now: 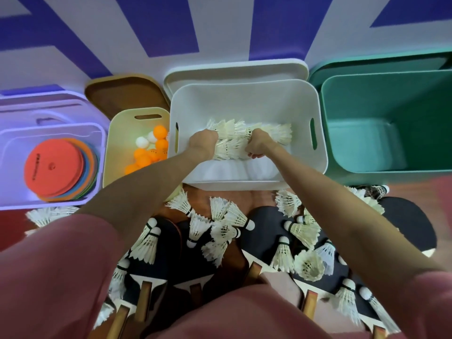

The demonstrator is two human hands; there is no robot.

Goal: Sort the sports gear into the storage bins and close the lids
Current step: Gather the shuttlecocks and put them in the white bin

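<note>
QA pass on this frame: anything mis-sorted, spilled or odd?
Nothing mis-sorted: both hands, left hand and right hand, hold white feather shuttlecocks inside the white plastic bin. The green plastic bin holds nothing, and black table-tennis paddles still lie on the floor.

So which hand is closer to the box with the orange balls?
The left hand. It grips shuttlecocks in the white bin, near the wall next to the yellow bin of balls. The right hand grips shuttlecocks farther along, toward the green bin.

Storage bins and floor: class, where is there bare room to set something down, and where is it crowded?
Free: the green bin, bare inside, and the white bin's far half beyond both hands. Crowded: the floor in front, covered by shuttlecocks and paddles; the yellow bin holds balls, the purple bin discs.
</note>
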